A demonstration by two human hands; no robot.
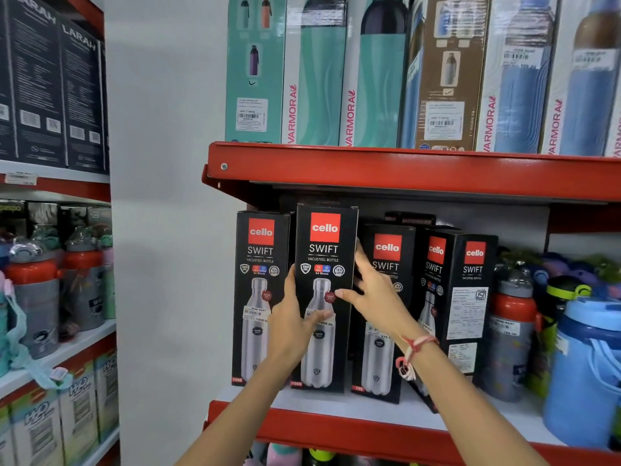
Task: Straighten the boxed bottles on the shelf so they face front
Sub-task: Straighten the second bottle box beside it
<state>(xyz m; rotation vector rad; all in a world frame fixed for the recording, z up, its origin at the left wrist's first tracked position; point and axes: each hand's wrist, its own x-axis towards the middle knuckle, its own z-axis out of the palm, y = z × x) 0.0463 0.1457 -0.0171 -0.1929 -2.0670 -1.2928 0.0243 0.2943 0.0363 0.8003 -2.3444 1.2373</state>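
Several black Cello Swift bottle boxes stand on the middle shelf (pixel 336 403). The second box from the left (pixel 324 250) faces front and sits slightly forward of its neighbours. My left hand (pixel 292 326) grips its left edge, thumb across the front. My right hand (pixel 373 290) grips its right edge, fingers behind the side. The leftmost box (pixel 260 260) faces front. A third box (pixel 386 348) stands behind my right hand, front outward. The fourth box (pixel 453 280) is turned at an angle, showing both its front and a side panel.
Loose bottles (pixel 510 331) and a blue jug (pixel 584 371) crowd the shelf's right end. A red shelf (pixel 403 173) above holds tall Varmora boxes (pixel 316 79). A separate rack at the left carries dark Larah boxes (pixel 50 85) and kids' bottles (pixel 33 290).
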